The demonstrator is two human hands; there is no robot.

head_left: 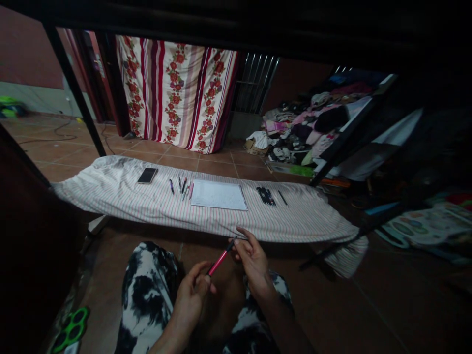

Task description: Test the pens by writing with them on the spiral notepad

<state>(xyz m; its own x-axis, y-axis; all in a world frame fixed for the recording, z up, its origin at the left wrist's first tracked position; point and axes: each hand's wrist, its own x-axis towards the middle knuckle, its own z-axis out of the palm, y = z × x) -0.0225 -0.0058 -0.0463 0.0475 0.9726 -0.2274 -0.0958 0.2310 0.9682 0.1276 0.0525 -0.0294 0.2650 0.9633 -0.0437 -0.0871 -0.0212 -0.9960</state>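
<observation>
A pink pen [218,262] with a dark tip is held between both my hands above my lap. My left hand [193,290] pinches its lower end. My right hand [250,258] grips the dark upper end with its fingertips. In front of me a striped cloth [121,196] covers a low board. On it lie a spiral notebook [218,195], several pens [182,187] to the notebook's left, dark pens [266,195] to its right, and a phone [147,175].
A green fidget spinner [72,328] lies on the tiled floor at my lower left. A floral curtain [173,93] hangs at the back. A heap of clothes [306,128] fills the back right. Dark metal frame bars [75,91] cross the view.
</observation>
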